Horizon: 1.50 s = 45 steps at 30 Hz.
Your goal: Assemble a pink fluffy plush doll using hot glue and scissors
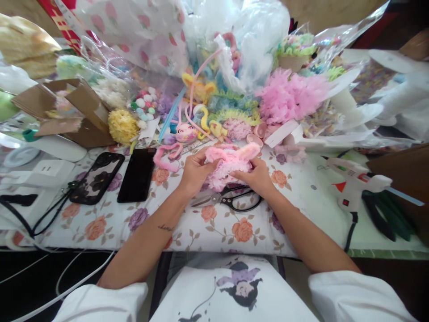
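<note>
Between my two hands is a fluffy pink craft piece (231,167) with a ruffled, lacy lower part and fuzzy ear-like ends on top. My left hand (197,170) grips its left side, thumb pressed on the front. On the right side my right hand (257,176) pinches it, its thumb along the lower ruffle. Just below lies a pair of scissors (234,200) with black handles, partly covered by the piece and my right hand. A bent pink fuzzy stem (164,161) rests to the left of my left hand.
Two phones, one in a flowered case (97,178) and one black (136,175), lie at left near a cardboard box (70,116). A glue gun (357,179) stands at right. Behind are a pink tulle bunch (290,96), a yellow pompom (123,126) and plastic bags (134,36).
</note>
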Available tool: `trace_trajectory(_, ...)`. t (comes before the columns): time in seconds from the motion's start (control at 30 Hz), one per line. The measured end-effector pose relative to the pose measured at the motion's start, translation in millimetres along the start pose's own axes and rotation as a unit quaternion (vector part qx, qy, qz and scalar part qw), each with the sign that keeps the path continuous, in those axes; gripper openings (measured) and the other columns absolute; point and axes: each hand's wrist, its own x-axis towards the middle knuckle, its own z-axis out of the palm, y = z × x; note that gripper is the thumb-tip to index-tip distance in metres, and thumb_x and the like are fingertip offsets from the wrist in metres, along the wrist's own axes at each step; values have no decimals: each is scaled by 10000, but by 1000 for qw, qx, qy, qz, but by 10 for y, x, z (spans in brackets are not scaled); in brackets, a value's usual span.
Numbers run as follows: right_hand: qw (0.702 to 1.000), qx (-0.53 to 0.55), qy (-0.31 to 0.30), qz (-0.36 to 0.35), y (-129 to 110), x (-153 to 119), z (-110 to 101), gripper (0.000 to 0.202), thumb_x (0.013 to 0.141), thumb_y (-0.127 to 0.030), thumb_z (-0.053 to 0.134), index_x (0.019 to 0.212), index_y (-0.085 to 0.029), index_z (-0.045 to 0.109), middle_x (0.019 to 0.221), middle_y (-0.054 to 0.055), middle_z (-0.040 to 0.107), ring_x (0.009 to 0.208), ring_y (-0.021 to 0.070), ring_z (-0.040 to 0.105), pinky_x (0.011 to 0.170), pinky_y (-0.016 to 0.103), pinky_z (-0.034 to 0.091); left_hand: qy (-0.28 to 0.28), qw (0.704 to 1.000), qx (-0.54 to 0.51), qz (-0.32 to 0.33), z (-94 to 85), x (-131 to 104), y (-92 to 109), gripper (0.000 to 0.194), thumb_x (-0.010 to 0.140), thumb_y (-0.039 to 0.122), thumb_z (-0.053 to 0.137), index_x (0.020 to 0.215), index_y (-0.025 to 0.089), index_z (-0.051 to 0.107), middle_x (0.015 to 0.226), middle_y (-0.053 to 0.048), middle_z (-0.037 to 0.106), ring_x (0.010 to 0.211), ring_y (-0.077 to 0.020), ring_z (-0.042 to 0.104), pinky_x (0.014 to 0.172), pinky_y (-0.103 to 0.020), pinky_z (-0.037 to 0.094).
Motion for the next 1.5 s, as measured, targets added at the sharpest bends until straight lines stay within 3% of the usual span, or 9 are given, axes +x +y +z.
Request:
trace_trajectory(0.27, 1000, 13, -8, -19, 3, -2, 5, 462, 538, -537, 793, 746, -160, 625, 641, -18, 527, 605, 133, 425, 576, 279, 356, 10, 1000, -10, -1, 21, -10, 19, 262, 601, 353, 847, 758, 169, 746, 736, -11, 711, 731, -158, 635, 671, -257, 501)
trace_trajectory(0.47, 999, 30, -11, -32, 23, -6, 3, 470, 553, -521, 797, 827, -162, 667, 708, 3, 590, 656, 159, 480, 618, 295, 402, 9, 1000, -9, -3, 11, -6, 10, 280, 580, 342, 857, 771, 165, 753, 769, -10, 720, 663, -131, 602, 639, -249, 484)
trace_trajectory(0.9, 999, 38, -18, -31, 34, 0, 2, 470, 553, -515, 801, 817, -152, 664, 682, -6, 599, 631, 156, 496, 613, 296, 406, 18, 999, -33, -11, 29, -8, -27, 307, 568, 358, 869, 791, 175, 763, 698, -5, 705, 623, -131, 604, 602, -242, 502)
trace_trajectory(1.5, 999, 27, -16, -42, 21, -1, -1, 455, 567, -493, 796, 849, -158, 673, 713, 1, 627, 666, 171, 528, 625, 293, 421, 23, 999, -16, -18, 8, 2, -57, 332, 570, 376, 858, 814, 171, 762, 762, -29, 734, 686, -168, 647, 593, -252, 508)
